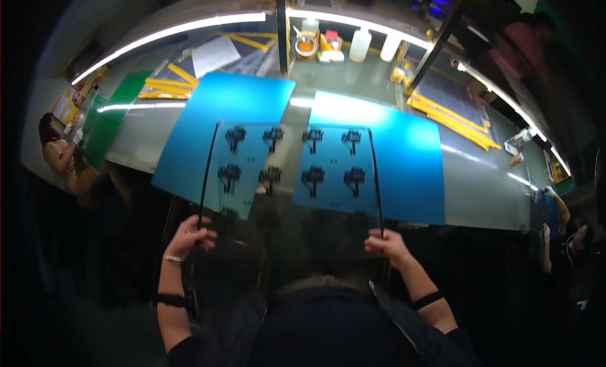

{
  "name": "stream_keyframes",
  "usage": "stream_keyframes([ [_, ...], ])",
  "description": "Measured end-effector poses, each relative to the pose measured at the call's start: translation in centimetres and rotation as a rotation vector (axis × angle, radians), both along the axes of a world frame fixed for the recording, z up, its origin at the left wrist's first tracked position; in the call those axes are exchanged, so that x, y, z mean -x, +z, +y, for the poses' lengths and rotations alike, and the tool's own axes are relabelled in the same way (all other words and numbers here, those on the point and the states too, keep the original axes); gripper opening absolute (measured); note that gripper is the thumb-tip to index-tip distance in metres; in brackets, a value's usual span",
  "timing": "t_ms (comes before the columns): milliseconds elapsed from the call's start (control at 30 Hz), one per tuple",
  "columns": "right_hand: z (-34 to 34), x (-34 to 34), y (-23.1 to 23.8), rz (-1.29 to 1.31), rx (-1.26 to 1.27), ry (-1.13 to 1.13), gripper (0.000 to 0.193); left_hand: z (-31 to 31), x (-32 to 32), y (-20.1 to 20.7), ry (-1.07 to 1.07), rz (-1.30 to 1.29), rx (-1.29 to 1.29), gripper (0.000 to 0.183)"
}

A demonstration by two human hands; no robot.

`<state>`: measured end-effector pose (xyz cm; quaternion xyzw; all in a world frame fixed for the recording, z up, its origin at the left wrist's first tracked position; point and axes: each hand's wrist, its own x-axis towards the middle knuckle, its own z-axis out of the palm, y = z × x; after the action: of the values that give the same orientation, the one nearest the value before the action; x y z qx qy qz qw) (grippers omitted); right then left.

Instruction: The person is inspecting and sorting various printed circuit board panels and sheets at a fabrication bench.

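Between my hands I hold up a see-through film sheet (312,181) with black printed shapes in rows and dark strips along both sides. My left hand (191,236) is closed on its left edge, and my right hand (386,246) grips the right edge. Behind the film, a blue sheet (230,105) lies tilted on the bench at left. A second blue sheet (404,152) rests at right, apart from the first. Both show partly through the film. Its lower part fades into the dark in front of my body.
The grey bench (486,190) runs across. Behind lie yellow-edged frames (170,86), more yellow strips (454,124), white bottles (360,45) and an orange-filled pot (306,47). A green sheet (117,118) is at left. Co-workers sit left (60,149) and right (565,241). Tube lights (177,29) hang above.
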<state>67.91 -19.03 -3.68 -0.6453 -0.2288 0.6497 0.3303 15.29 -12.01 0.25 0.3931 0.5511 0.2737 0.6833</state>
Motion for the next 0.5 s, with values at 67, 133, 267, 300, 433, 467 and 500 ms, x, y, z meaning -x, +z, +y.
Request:
stream_keyframes([
  [67,1.3,-2.1,0.5,-0.043,-0.188,0.026,0.029,2.3,-2.5,0.6,-0.009,0.072,-0.130,0.028],
  [133,2.7,-4.5,1.5,-0.203,-0.351,-0.026,0.023,4.7,-5.1,-1.4,-0.074,0.114,-0.217,0.024],
  [267,3.2,-13.2,-0.1,-0.451,-0.461,-0.337,0.017,8.3,-17.9,-0.6,0.009,-0.002,-0.353,0.056],
  [300,2.8,-14.9,-0.1,-0.508,-0.441,-0.373,0.016,9.1,-20.1,-1.0,-0.003,0.010,-0.415,0.055],
  [433,1.7,-17.6,-0.7,-0.625,-0.341,-0.479,0.017,11.7,-22.1,-3.9,-0.452,0.570,-0.632,0.051],
  [467,1.3,-18.4,-1.1,-0.647,-0.359,-0.450,0.019,11.8,-22.5,-4.7,-0.403,0.524,-0.704,0.049],
  [500,1.0,-19.0,-1.6,-0.683,-0.374,-0.429,0.020,11.8,-22.7,-5.2,-0.352,0.478,-0.775,0.046],
])
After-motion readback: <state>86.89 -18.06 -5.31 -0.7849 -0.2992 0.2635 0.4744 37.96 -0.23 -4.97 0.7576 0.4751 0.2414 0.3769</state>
